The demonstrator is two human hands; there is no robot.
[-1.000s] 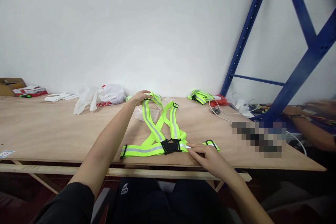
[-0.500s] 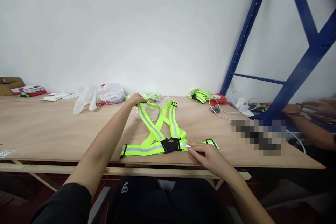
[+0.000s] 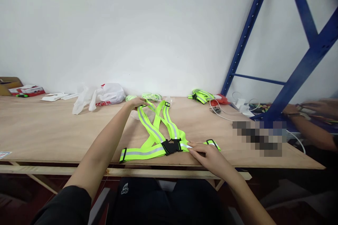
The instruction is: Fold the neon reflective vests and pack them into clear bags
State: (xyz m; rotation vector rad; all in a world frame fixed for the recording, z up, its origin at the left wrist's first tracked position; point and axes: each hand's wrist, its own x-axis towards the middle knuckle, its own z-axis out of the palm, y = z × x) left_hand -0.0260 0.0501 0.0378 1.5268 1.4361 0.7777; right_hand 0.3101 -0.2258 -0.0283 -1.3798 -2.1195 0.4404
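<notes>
A neon yellow-green reflective vest (image 3: 150, 126) made of straps with grey stripes lies spread on the wooden table, its shoulder straps crossing. My left hand (image 3: 138, 102) is closed on the top of its left shoulder strap, at the far end; the fingertips are partly hidden. A black side-release buckle (image 3: 171, 146) joins the waist strap at the near edge. Just right of this buckle, my right hand (image 3: 208, 153) rests on the waist strap with fingers stretched out and thumb apart. Black slider loops show at the strap ends.
Against the wall lie a white plastic bag (image 3: 112, 94), another folded reflective vest (image 3: 202, 96) and a red bag (image 3: 221, 100). A white cable runs right toward a blue metal frame (image 3: 287, 88). Beyond it, another person's arm (image 3: 306, 123) is visible. A box (image 3: 27, 90) stands far left.
My left hand has moved slightly lower, and the shoulder straps have shifted left and flattened toward the table. The right hand stays on the waist strap.
</notes>
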